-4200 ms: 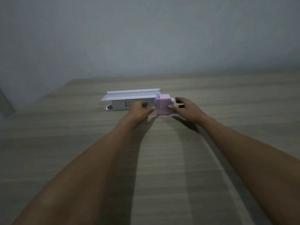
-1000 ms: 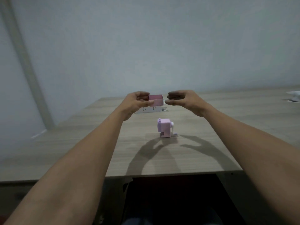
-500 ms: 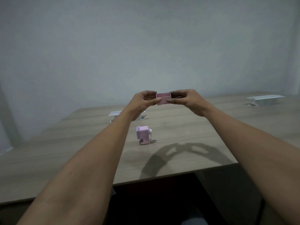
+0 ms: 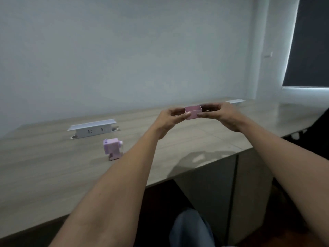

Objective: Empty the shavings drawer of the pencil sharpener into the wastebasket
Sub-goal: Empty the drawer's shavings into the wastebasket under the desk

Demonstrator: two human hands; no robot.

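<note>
A small pink shavings drawer (image 4: 193,113) is held upright in the air above the wooden table (image 4: 53,166), open side up. My left hand (image 4: 171,118) pinches its left end and my right hand (image 4: 222,115) pinches its right end. The lilac pencil sharpener (image 4: 112,148) stands on the table to the lower left, with an empty slot at its base. No wastebasket is in view.
A white socket box (image 4: 92,129) with a raised lid sits behind the sharpener, and a second one (image 4: 235,101) lies far right. The table's front edge runs diagonally; a cabinet (image 4: 222,189) is beneath it. A dark window blind (image 4: 311,41) fills the upper right.
The view has swung to the right, so the sharpener now lies further left. Both hands carried the drawer rightward, away from the sharpener; my right hand closed onto it a second ago.
</note>
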